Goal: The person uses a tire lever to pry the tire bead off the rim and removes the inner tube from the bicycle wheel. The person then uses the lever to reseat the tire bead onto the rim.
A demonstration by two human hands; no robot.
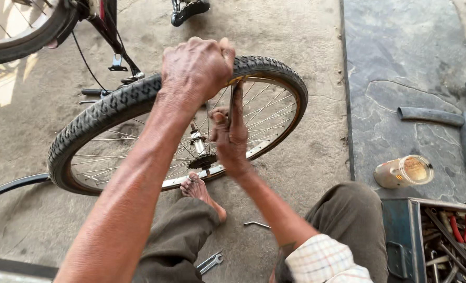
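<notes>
A bicycle wheel with a black knobbly tyre (112, 107) and a silver spoked rim (264, 144) stands tilted on the concrete in front of me. My left hand (196, 68) grips the top of the tyre. My right hand (230, 139) is just below it, closed around a thin metal lever (233, 97) whose tip is wedged between tyre and rim. The hub (199, 144) sits behind my right hand. My bare foot (199, 188) rests against the lower rim.
A spanner (210, 262) and a small bent metal tool (256, 224) lie by my legs. At right are a jar on its side (403, 172), cut rubber strips (432, 116) and an open toolbox (401, 230). Another bicycle (23, 31) stands top left.
</notes>
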